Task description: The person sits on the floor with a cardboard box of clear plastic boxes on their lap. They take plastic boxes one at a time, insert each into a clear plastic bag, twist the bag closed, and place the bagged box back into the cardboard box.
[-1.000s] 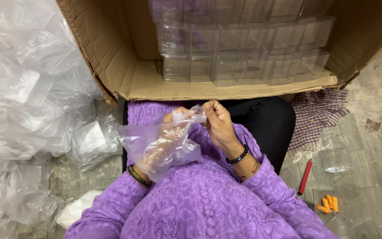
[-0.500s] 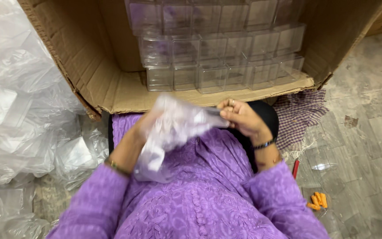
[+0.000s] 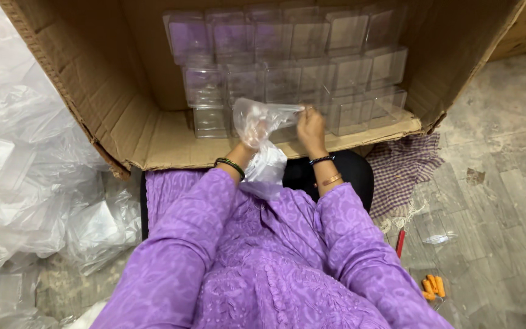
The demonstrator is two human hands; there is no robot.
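We held a clear plastic bag (image 3: 262, 131) in front of the cardboard box (image 3: 111, 103): our left hand (image 3: 248, 135) was wrapped inside the film and closed on it, our right hand (image 3: 310, 125) pinched its stretched upper edge. The bag looked thin, crinkled and glossy, its loose tail hanging toward our purple sleeves. Inside the box, stacked transparent square containers (image 3: 287, 67) stood in rows, hard-edged and shiny. Left of the box lay a heap of crumpled plastic film (image 3: 25, 176). Right of the box a checked cloth (image 3: 406, 167) lay on the dusty grey floor (image 3: 488, 183), with small orange pieces (image 3: 433, 286) farther out.
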